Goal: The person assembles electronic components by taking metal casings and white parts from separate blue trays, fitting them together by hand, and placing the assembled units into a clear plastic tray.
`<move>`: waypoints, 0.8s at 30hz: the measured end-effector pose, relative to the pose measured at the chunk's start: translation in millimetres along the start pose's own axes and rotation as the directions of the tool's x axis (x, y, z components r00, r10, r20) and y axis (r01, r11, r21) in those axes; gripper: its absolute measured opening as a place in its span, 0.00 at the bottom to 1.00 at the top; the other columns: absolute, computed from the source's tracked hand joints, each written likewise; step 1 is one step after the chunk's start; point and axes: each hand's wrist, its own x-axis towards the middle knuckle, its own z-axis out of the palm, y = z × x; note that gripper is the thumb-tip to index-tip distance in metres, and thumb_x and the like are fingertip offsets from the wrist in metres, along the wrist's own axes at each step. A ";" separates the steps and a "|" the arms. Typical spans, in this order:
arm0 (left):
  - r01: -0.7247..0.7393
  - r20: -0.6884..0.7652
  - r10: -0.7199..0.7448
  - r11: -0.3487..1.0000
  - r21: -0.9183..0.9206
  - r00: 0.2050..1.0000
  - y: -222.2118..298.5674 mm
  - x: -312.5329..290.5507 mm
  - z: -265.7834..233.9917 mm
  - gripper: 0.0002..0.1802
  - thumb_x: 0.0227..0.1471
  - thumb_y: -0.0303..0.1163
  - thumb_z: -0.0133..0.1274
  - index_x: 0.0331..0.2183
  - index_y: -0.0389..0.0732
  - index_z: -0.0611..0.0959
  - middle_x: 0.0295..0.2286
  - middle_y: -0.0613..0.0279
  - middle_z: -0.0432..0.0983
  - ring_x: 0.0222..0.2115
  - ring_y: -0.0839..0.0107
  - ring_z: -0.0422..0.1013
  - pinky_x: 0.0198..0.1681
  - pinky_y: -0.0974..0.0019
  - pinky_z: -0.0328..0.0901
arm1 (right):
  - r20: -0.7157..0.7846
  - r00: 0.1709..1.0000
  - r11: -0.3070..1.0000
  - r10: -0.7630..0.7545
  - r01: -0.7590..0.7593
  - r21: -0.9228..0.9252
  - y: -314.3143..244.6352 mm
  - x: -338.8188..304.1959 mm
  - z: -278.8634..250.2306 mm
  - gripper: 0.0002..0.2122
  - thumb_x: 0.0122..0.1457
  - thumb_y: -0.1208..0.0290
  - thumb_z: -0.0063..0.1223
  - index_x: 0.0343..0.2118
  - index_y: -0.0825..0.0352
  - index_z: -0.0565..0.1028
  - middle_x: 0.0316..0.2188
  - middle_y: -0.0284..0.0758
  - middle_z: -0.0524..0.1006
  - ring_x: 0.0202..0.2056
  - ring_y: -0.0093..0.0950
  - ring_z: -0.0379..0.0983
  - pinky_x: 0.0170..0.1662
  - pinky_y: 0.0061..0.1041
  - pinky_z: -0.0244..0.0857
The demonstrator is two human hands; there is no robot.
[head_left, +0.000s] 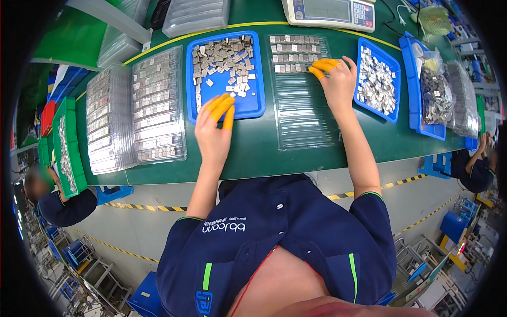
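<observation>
My left hand [214,127], with yellow finger cots, reaches over the near edge of a blue tray [256,108]. Its fingers are bent together, and whatever lies between the tips is too small to make out. Loose small metal parts [224,55] are heaped in the tray's far half. To the right, a clear plastic blister tray [301,124] has rows of the same parts at its far end. My right hand [338,87], also in yellow cots, pinches a small metal part at the right end of the nearest filled row. Its fingertips partly hide that part. The tray's nearer slots hold nothing.
Two stacks of filled clear blister trays [158,100] stand at left, beside a green bin [76,153]. Right lie a blue tray of white-silver parts [376,79] and another blue tray [435,131] with bagged parts. A scale [330,13] stands at the back. Co-workers sit at both sides.
</observation>
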 end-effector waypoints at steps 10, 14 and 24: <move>0.004 -0.002 -0.004 0.989 0.149 1.000 -8.0 -16.8 -14.4 0.13 0.35 0.19 0.55 0.30 0.39 0.80 0.30 0.59 0.75 0.35 0.65 0.71 0.36 0.68 0.65 | 0.078 0.997 1.000 -0.008 0.005 0.031 7.8 -5.0 7.5 0.06 0.41 0.78 0.54 0.25 0.65 0.78 0.26 0.36 0.75 0.33 0.31 0.69 0.51 0.34 0.51; 0.006 0.034 -0.014 0.979 0.203 0.999 -10.5 -18.9 -9.7 0.12 0.36 0.20 0.55 0.29 0.39 0.80 0.29 0.60 0.75 0.34 0.64 0.71 0.35 0.68 0.65 | 0.048 0.994 0.990 0.094 -0.098 0.096 40.1 -6.2 -7.7 0.10 0.43 0.79 0.51 0.31 0.64 0.76 0.28 0.39 0.75 0.35 0.36 0.69 0.50 0.37 0.53; 0.103 -0.024 -0.100 0.966 0.237 0.995 -16.8 10.3 -8.3 0.10 0.37 0.28 0.57 0.29 0.43 0.81 0.28 0.62 0.74 0.30 0.66 0.70 0.31 0.68 0.65 | 0.179 0.762 0.763 0.623 -0.540 -0.355 90.7 -34.8 -60.4 0.12 0.44 0.71 0.55 0.34 0.67 0.75 0.30 0.44 0.74 0.33 0.38 0.70 0.37 0.33 0.63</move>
